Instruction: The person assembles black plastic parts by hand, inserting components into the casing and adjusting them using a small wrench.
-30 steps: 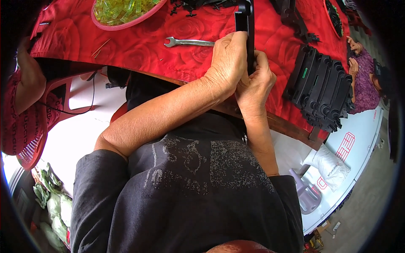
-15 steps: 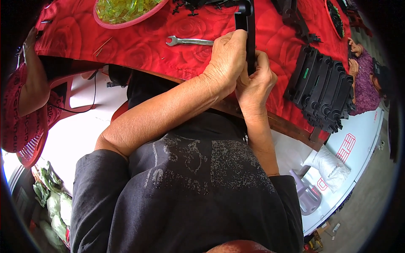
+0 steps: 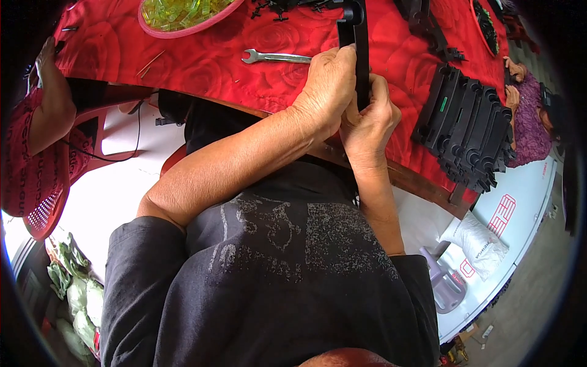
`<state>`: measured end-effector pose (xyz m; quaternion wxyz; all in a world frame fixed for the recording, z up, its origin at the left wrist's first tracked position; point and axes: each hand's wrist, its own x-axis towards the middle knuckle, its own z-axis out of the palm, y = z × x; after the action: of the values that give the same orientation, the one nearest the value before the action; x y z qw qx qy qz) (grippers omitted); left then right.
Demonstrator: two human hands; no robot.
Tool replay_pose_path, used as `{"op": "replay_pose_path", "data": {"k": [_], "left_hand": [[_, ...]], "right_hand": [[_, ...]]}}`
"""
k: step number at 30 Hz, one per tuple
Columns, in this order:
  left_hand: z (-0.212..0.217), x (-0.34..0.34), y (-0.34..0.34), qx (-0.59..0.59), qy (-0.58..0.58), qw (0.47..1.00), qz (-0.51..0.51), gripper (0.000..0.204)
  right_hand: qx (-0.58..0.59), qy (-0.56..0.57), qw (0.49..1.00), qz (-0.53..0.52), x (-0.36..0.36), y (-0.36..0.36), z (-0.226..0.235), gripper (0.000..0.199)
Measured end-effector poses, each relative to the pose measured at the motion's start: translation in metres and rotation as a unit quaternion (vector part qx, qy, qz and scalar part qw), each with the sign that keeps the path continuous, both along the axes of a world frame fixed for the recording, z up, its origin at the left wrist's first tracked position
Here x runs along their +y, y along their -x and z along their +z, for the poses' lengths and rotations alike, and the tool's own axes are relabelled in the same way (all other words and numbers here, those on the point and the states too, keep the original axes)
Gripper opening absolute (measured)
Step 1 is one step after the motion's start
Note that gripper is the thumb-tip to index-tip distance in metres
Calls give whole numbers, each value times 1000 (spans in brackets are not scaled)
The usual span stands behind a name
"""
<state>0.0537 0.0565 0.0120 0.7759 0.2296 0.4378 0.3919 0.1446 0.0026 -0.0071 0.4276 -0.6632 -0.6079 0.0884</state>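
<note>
A long black plastic part [image 3: 361, 55] with a rounded far end stands out from between my two hands over the red tablecloth. My left hand [image 3: 327, 82] is closed around its left side, knuckles up. Just to the right and nearer to me, my right hand [image 3: 373, 119] grips the near end with bent fingers. The fingers hide that near end, so I cannot make out what they press on there. A steel open-ended wrench [image 3: 275, 58] lies left of my left hand, its far end hidden behind the knuckles.
To the right, several similar black parts [image 3: 465, 122] lie stacked near the table edge. A pink-rimmed bowl [image 3: 202, 27] of yellow-green clear pieces stands at the far left. Small black pieces [image 3: 281, 9] lie beyond. Other people's hands [image 3: 513, 92] show at right, and an arm [image 3: 52, 104] at left.
The black part has shifted very slightly in my hands, and both hands keep their grip. The person's arm at the left has moved a little.
</note>
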Motion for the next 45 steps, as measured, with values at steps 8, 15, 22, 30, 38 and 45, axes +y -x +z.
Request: {"op": "replay_pose_path", "data": {"k": [8,15,22,30,38,45], "left_hand": [[-10,-2,2,-44,-15,999,-12,24],[-3,-6,2,-57,-15,998,-11,25],[-6,-5,-3,-37,-28,999,-26,25],[-5,-14,3,9,-86,996,-40,30],[-25,-6,80,314,-434,844,-11,15],[-27,18,117,542,-565,617,-73,20]], "right_hand": [[-9,-4,1000,-4,-3,1,0,24],[-12,-10,1000,-8,-6,2,1,26],[-15,29,999,-7,-9,-1,11,19],[45,84,995,-17,-7,-10,22,13],[49,153,985,-60,-12,-38,14,18],[8,213,977,-21,-16,-62,22,21]]}}
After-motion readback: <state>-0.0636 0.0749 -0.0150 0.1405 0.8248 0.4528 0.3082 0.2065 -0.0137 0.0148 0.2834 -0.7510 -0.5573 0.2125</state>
